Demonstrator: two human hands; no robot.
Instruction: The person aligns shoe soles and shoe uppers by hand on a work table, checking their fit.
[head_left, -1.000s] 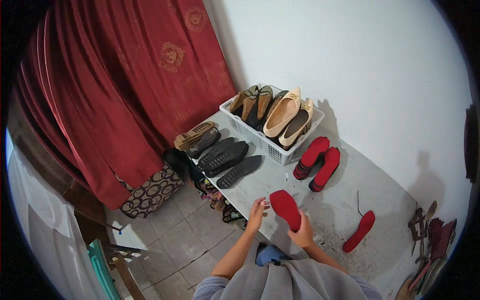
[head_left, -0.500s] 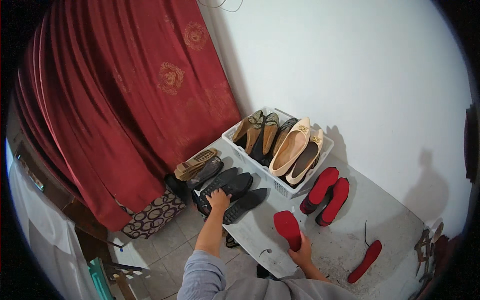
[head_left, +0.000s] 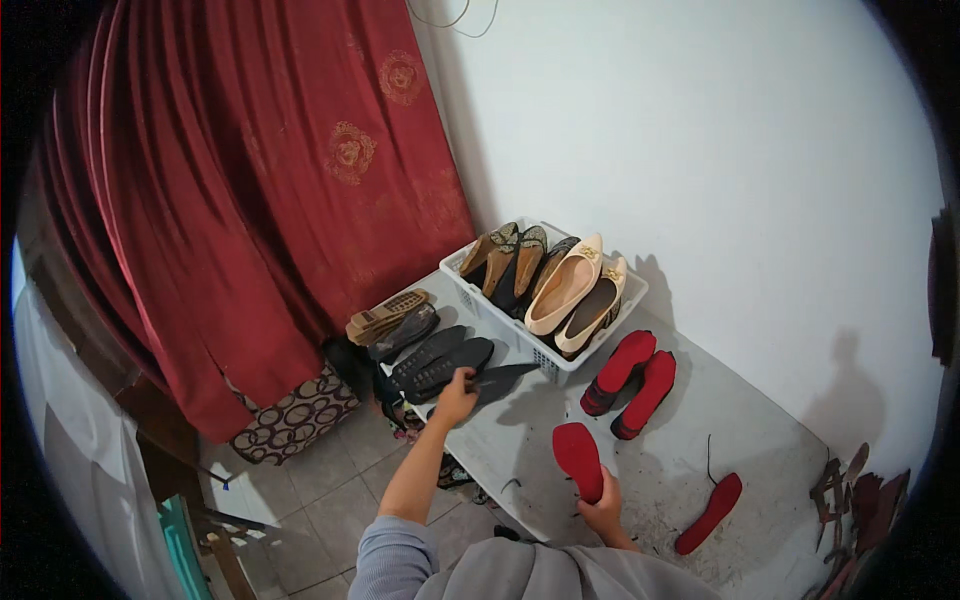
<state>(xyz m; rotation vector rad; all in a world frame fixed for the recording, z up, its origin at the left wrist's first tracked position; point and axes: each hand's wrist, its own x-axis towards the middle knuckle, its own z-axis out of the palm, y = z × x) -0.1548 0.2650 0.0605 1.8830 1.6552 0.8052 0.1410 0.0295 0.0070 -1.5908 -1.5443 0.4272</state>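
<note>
Near the table's left edge, my left hand [head_left: 457,397] has its fingers closed on the near end of a black shoe sole [head_left: 505,379], which looks tilted up on its side. Right beside it lie more black shoe soles [head_left: 428,358], the closest ones with small patterned marks on their faces. My right hand [head_left: 603,510] grips a flat red insole [head_left: 577,455] by its narrow end, the wide end pointing away from me above the table. Beyond it rests a pair of red-bottomed shoes [head_left: 629,385], bottoms up, with dark striped sides.
A white plastic basket [head_left: 635,290] of beige and patterned dark shoes stands at the table's back. Tan soles [head_left: 388,316] lie at the far left corner. Another red insole [head_left: 710,515] lies at right, near hand tools [head_left: 832,500]. A red curtain [head_left: 270,200] hangs at left.
My left hand has moved right, from the left black soles to the rightmost one, which has tipped onto its side. My right hand still holds the red insole.
</note>
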